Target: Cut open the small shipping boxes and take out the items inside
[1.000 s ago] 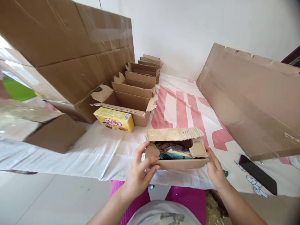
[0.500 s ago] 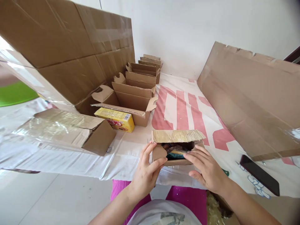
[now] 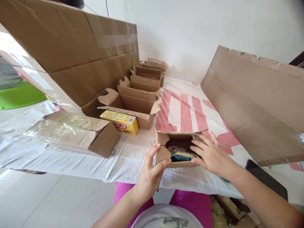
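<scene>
A small cardboard box (image 3: 181, 164) stands at the table's front edge with its top lid raised at the back. Inside lie a teal packet (image 3: 182, 157) and other crumpled wrapped items I cannot make out. My left hand (image 3: 150, 172) grips the box's left end, thumb on the folded-in side flap (image 3: 163, 153) and fingers round the outer corner. At the right end, my right hand (image 3: 211, 155) has its fingers spread over the side flap and rim, holding nothing; part of that end is hidden behind it.
Left of the box are a taped closed carton (image 3: 78, 131) and a yellow printed box (image 3: 121, 122). Open cartons (image 3: 135, 104) run back in a row beside a tall cardboard wall (image 3: 95, 53). A phone (image 3: 266, 179) and a leaning cardboard sheet (image 3: 256, 104) are on the right.
The lid has tilted up and back, showing more of the contents. My right hand has moved slightly up and right with fingers spreading; the left keeps its hold.
</scene>
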